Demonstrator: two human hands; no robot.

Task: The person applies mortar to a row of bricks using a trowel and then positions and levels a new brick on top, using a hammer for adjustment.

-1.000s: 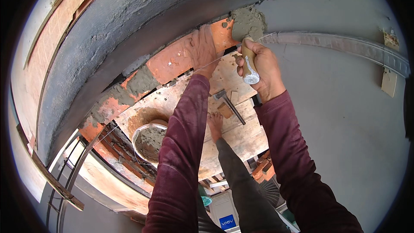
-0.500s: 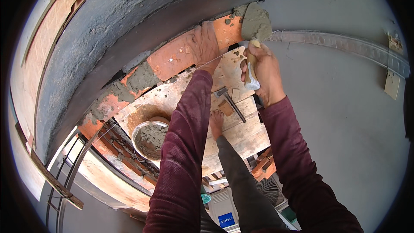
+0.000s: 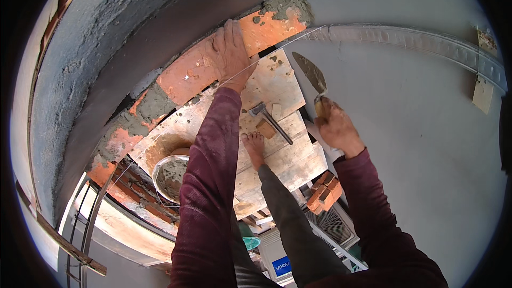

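My left hand [image 3: 233, 58] lies with its fingers stretched out on the row of orange bricks [image 3: 186, 77] along the curved grey wall. In my right hand [image 3: 341, 130] is the handle of a trowel [image 3: 309, 72]; its narrow-looking blade, smeared with mortar, points up and left, apart from the bricks. A lump of wet mortar [image 3: 290, 8] covers the far right end of the row. More mortar [image 3: 152, 109] sits on the bricks farther left. A thin string [image 3: 277, 49] runs along the row's near edge, passing by my left wrist.
Below the bricks is a wooden platform [image 3: 290, 162] bearing a hammer [image 3: 274, 125], a small wood block [image 3: 265, 128] and my bare foot. A mortar bucket [image 3: 156, 176] stands left of my left arm. Lower down are stacked bricks [image 3: 326, 192] and a fan unit [image 3: 330, 224]. A metal channel [image 3: 405, 41] crosses the right wall.
My right hand has drawn the trowel down, away from the end of the brick row, and turned its blade. Mortar is left on that end. My left hand stays on the bricks.
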